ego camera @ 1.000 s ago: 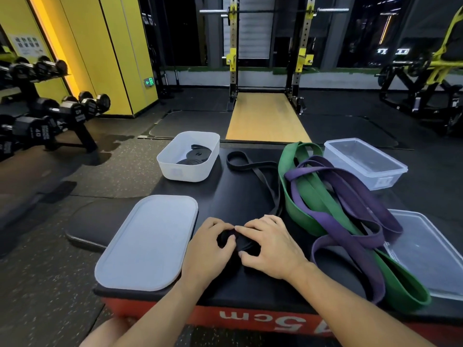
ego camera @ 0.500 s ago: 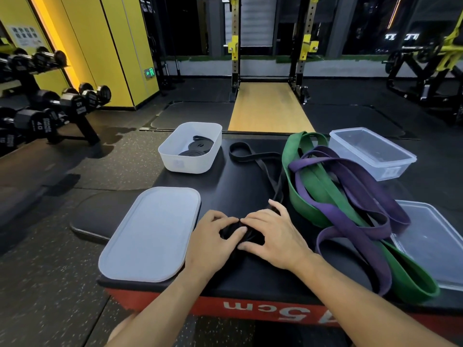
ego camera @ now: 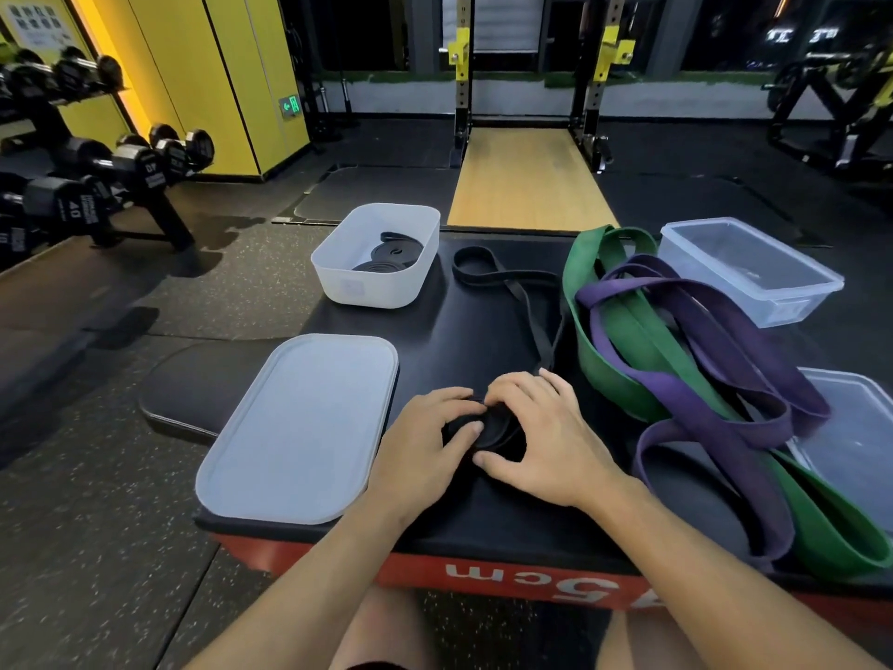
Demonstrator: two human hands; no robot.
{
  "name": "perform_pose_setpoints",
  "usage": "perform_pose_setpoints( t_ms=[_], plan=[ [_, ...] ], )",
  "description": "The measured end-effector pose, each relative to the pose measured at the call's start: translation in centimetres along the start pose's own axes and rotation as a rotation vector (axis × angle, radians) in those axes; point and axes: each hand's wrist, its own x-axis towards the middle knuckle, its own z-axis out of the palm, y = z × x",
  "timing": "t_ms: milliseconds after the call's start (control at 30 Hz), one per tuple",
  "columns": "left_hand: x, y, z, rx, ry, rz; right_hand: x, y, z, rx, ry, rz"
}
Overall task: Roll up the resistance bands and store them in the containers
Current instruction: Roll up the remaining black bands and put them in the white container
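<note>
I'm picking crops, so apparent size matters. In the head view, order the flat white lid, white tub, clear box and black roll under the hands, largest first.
1. flat white lid, though nearness helps.
2. clear box and white tub: too alike to rank.
3. black roll, mostly covered.

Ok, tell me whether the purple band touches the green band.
Touching. The head view shows the purple band lying straight across the green band.
</note>
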Motion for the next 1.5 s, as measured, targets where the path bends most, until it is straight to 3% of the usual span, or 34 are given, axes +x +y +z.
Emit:
perform_pose_setpoints(
  t_ms=[167,467,633,867,1000,1133,1300,1500],
  plan=[
    [-0.1,-0.3,0.0,-0.077,0.027,0.007,-0.1,0.0,-0.5,0.103,-0.126,0.0],
    [-0.1,-0.2,0.5,-0.031,0.124,-0.027,0.4,0.0,0.0,-0.047,-0.069,0.029],
    [-0.1,0.1,0.3,-0.03,0.095,-0.052,0.7,0.0,0.1,-0.05,-0.038,0.104],
    [0.0,0.2,0.2,-0.03,0.071,-0.047,0.6,-0.1,-0.4,-0.006,-0.134,0.087],
    [0.0,0.5,0.1,-0.039,0.085,-0.041,0.2,0.4,-1.0,0.187,-0.055,0.039],
    [0.1,0.5,0.2,-0.006,0.103,-0.019,-0.3,0.5,-1.5,0.143,0.241,-0.003],
    [0.1,0.3,0.3,-0.008,0.108,-0.008,-1.6,0.5,-1.1,-0.035,0.099,-0.045],
    [0.2,0.3,0.4,-0.006,0.102,-0.014,-2.4,0.7,-1.4,-0.041,0.098,-0.054]
  ],
)
